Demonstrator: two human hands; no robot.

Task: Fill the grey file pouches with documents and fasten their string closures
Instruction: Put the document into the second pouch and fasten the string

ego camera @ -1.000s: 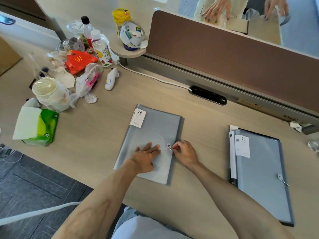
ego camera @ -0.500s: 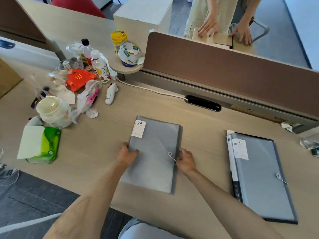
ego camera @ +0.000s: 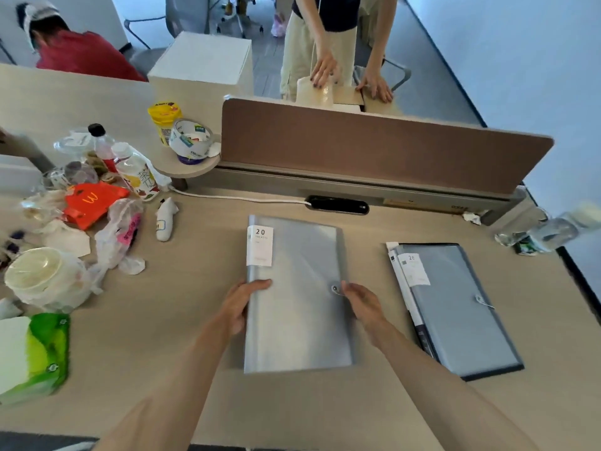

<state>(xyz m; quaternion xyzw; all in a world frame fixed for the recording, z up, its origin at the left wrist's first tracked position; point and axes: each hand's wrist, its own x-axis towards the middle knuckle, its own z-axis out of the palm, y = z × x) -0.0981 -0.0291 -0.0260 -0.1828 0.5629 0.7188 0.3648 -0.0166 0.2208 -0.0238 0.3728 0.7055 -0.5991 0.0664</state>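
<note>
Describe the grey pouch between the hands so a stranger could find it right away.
Start at the brown desk divider; just below it, mid-desk, lies the grey pouch, gripped at its edges by the left hand and right hand. Unlike the dark-edged pouch to its right, it is paler and borderless.

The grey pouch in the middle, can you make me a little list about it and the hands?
middle pouch: flat grey plastic file pouch with a white "20" label, lying on the wooden desk
left hand: grip on the pouch's left edge
right hand: at its right edge, beside the round button closure
other pouch: darker grey file pouch, right, untouched
</note>
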